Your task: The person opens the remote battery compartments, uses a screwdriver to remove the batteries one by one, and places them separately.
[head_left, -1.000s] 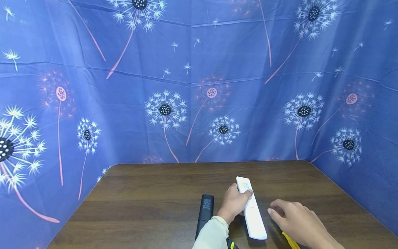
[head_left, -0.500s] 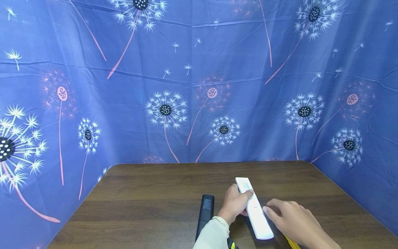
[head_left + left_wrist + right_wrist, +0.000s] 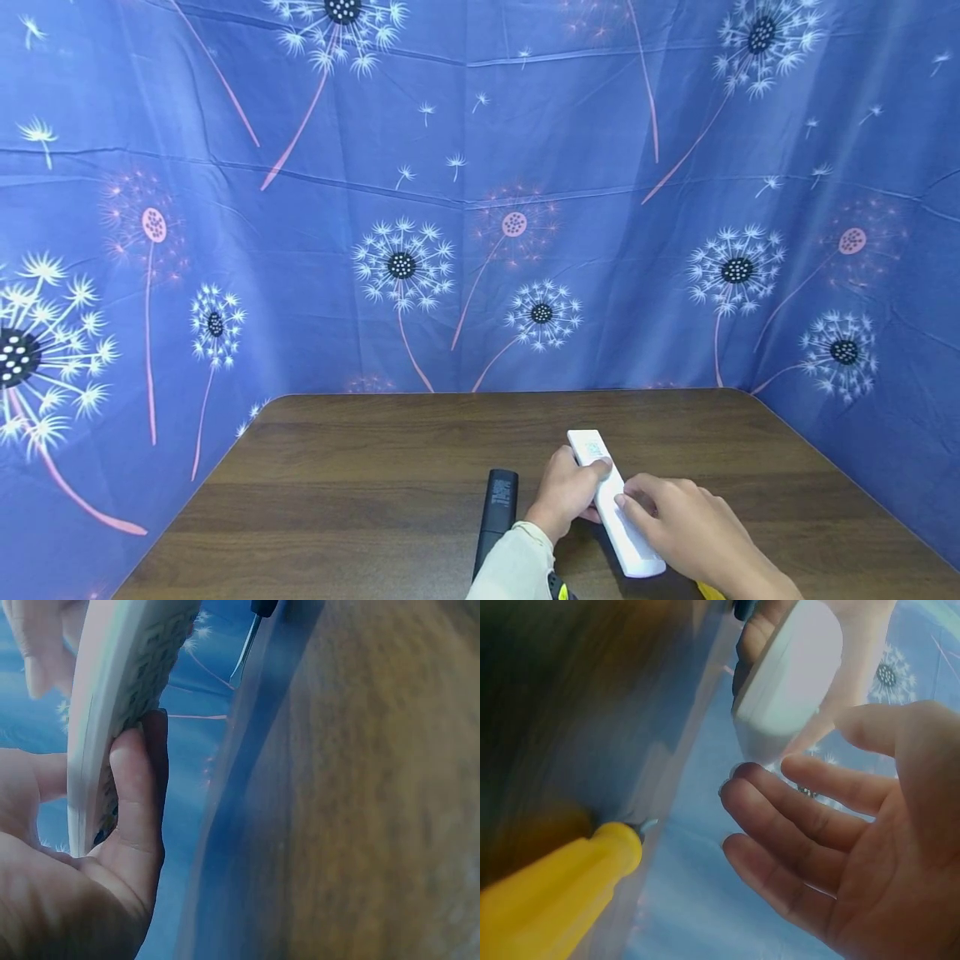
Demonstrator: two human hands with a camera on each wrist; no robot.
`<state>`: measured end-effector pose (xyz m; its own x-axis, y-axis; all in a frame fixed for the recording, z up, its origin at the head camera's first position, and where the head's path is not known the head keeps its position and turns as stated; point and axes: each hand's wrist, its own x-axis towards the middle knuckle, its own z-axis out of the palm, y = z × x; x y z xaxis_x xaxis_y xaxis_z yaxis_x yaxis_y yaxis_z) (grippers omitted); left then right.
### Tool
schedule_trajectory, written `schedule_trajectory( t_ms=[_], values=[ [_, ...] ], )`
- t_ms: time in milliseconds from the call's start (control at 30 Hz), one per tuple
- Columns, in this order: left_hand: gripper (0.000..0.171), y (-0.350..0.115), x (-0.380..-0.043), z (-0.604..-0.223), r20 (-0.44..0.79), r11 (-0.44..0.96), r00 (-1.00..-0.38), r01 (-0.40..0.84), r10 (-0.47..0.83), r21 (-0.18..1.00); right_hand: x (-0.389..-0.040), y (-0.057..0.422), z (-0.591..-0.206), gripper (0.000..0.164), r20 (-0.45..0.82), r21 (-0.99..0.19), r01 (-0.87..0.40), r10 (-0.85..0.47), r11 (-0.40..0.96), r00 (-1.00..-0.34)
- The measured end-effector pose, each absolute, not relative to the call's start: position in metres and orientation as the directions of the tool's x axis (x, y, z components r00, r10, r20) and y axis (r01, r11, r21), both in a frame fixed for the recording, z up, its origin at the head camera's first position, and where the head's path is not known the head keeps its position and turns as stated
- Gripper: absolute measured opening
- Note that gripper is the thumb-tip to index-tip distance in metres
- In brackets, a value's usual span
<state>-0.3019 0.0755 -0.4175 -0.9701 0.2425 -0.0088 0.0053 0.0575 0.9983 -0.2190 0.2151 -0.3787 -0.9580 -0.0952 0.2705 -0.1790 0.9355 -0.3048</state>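
My left hand (image 3: 566, 492) grips a white remote control (image 3: 615, 517) near its far end, thumb on top and fingers underneath. Its plain back faces up, and the left wrist view shows rows of buttons (image 3: 154, 664) on the underside. From the right, my right hand (image 3: 693, 529) comes up to the remote, thumb tip overlapping its back in the head view. The right fingers (image 3: 795, 825) are loosely bent beside the remote's near end in the right wrist view. A yellow-handled screwdriver (image 3: 570, 892) lies below that hand, mostly hidden in the head view.
A black remote-like object (image 3: 497, 508) with printed text lies left of my left hand, partly covered by the sleeve (image 3: 513, 562). The brown wooden table (image 3: 337, 467) meets a blue dandelion-print cloth (image 3: 300, 317) at the back and sides.
My right hand has moved left to the white remote, its thumb now overlapping the back. The remote's near end has swung slightly right while my left hand keeps its grip.
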Motion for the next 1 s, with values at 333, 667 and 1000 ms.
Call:
schedule_trajectory(
  t_ms=[333,667,1000],
  values=[
    [0.033,0.073,-0.302,-0.419,0.026,-0.004,-0.978,0.026,0.209,1.000,-0.218,0.204,-0.378,0.022,0.357,-0.218,-0.224,-0.135,0.950,-0.924],
    [0.033,0.072,-0.302,-0.419,0.037,-0.050,-0.982,0.028,0.186,0.998,-0.216,0.199,-0.383,0.030,0.433,-0.137,-0.247,-0.166,0.959,-0.886],
    [0.032,0.072,-0.303,-0.420,0.024,-0.074,-0.983,0.011,0.180,0.997,-0.215,0.198,-0.388,0.045,0.444,-0.121,-0.241,-0.165,0.963,-0.881]
  ],
)
